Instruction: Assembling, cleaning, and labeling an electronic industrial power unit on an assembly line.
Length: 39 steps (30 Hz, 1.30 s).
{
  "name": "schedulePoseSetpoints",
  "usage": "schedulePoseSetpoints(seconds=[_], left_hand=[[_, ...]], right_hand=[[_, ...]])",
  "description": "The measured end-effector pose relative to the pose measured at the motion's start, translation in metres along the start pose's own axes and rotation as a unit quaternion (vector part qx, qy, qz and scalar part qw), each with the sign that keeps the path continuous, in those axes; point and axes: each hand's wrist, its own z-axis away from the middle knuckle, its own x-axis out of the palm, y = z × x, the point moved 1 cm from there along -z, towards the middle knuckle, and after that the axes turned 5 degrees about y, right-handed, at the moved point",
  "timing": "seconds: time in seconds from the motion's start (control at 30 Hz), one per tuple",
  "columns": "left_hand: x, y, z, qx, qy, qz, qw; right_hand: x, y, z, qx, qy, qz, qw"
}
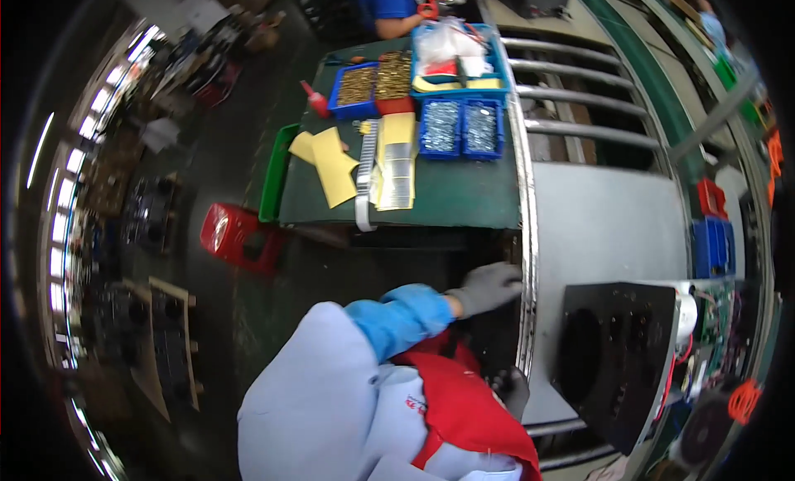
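Note:
My left hand [487, 289], in a grey glove below a blue sleeve cover [406, 315], reaches toward the metal side rail [527, 299] of the conveyor. Its fingers look loosely stretched out, with nothing visible in them. Lower down, close to the same rail, a dark gloved shape is my right hand [515, 391]; shade and my red apron [468, 398] obscure its fingers. To the right of the rail, a black speaker-like box [617, 357] with a large round opening sits tilted in view on the conveyor, its far side next to a green circuit board [716, 315].
Ahead stands a green worktable [464, 195] with blue bins of screws [440, 126], yellow label sheets [333, 168] and a blue crate [497, 87]. A red stool [236, 236] is at left. Metal rollers [592, 131] cross the conveyor. Another person's arm [397, 24] shows beyond the table.

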Motion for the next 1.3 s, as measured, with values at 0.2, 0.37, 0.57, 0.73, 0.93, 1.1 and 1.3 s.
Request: schedulePoseSetpoints(seconds=[0.2, 0.37, 0.57, 0.73, 0.93, 1.1, 1.3], left_hand=[[-0.147, -0.140, 0.123, -0.233, 0.199, -0.077, 0.949], [-0.216, -0.177, 0.130, -0.293, 0.287, 0.031, 0.911], [-0.254, -0.220, 0.107, -0.230, 0.314, -0.091, 0.917], [-0.316, -0.260, 0.066, -0.161, 0.270, -0.235, 0.920], [-0.345, -0.311, 0.044, -0.053, 0.168, -0.405, 0.897], [-0.380, -0.343, 0.064, -0.079, 0.143, -0.390, 0.906], [-0.396, -0.344, 0.067, -0.075, 0.156, -0.366, 0.914]], right_hand=[[0.066, -0.016, -0.037, -0.100, -0.135, 0.216, 0.962], [0.167, -0.039, -0.013, -0.162, -0.159, 0.263, 0.938], [0.290, 0.013, -0.027, -0.189, -0.255, 0.337, 0.886], [0.402, 0.053, -0.057, -0.375, -0.204, 0.505, 0.750], [0.531, 0.087, -0.062, -0.538, -0.087, 0.682, 0.487], [0.558, 0.106, -0.085, -0.471, -0.061, 0.801, 0.363], [0.569, 0.116, -0.089, -0.465, -0.053, 0.809, 0.355]])
